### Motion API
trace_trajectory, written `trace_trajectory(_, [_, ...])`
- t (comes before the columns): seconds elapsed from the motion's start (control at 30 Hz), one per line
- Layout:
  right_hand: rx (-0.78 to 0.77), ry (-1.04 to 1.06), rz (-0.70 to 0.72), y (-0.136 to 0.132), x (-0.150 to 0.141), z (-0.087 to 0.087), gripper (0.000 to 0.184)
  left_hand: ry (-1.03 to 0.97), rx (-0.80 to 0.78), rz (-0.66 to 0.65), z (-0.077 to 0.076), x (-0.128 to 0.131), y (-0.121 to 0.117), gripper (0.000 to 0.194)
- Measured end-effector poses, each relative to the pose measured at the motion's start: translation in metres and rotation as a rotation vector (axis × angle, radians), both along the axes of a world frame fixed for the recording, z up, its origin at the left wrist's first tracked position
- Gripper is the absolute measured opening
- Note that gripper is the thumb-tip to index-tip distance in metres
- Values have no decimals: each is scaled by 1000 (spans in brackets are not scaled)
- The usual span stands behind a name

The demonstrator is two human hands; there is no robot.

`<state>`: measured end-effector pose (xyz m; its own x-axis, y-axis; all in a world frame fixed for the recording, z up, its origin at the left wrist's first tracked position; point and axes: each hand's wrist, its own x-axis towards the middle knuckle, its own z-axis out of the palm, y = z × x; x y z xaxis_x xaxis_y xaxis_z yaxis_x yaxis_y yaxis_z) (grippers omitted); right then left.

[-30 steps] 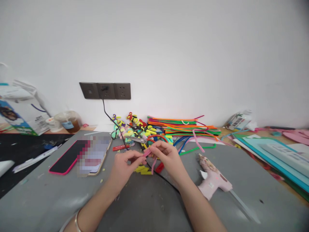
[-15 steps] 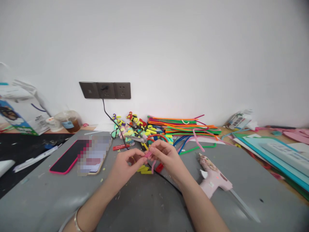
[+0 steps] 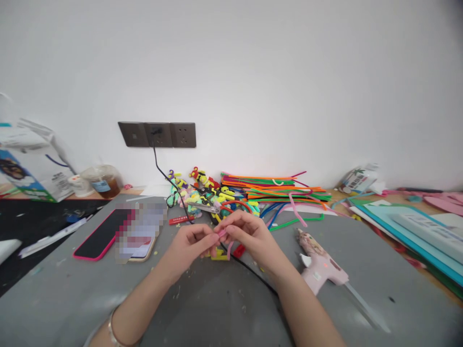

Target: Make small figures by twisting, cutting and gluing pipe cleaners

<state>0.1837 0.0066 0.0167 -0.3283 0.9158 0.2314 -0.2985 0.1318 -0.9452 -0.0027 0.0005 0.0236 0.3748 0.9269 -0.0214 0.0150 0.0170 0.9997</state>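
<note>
Between my fingertips is a small pink piece of pipe cleaner [image 3: 222, 233], mostly hidden. My left hand [image 3: 191, 245] pinches it from the left, thumb against forefinger. From the other side my right hand [image 3: 249, 236] closes its thumb and forefinger on the same piece. Just beyond and below my fingers lie yellow pieces [image 3: 220, 255], a curved pink strip [image 3: 230, 249] and a small red piece [image 3: 239, 250]. Scissors [image 3: 206, 208] rest behind my hands, with a red strip with white lettering [image 3: 181, 220] to their left.
A pink glue gun [image 3: 321, 265] lies right of my right arm, its black cord [image 3: 253, 272] crossing the grey mat [image 3: 202, 313]. Bundled pipe cleaners [image 3: 275, 188] and small colourful figures [image 3: 204, 178] sit by the wall. Two phones [image 3: 104, 236] lie left, beyond them a drink cup [image 3: 104, 183].
The left fingers have curled in more, and both hands have shifted slightly around the pink piece. Everything on the mat stays in place.
</note>
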Motion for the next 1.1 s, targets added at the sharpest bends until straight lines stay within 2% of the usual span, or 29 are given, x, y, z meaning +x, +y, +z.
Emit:
trace_trajectory(0.13, [7,40,60,-2,1,1,13,-79,-84,-69,1,-1,-2,45])
trace_trajectory(0.33, [-6,50,72,-2,1,2,16,-112,-137,-192,2,-2,-5,41])
trace_trajectory(0.63, [-2,43,89,-2,-1,6,18,-114,-187,-145,1,0,-4,50])
trace_trajectory(0.83, [73,-41,80,-4,0,7,20,-91,-228,-159,2,1,-4,54])
trace_trajectory(0.93, [97,-68,86,-3,0,6,19,-99,-252,-173,1,1,-4,53])
trace_trajectory(1.1, [102,-90,41,-2,-1,4,21,-152,-206,-110,-1,1,-1,49])
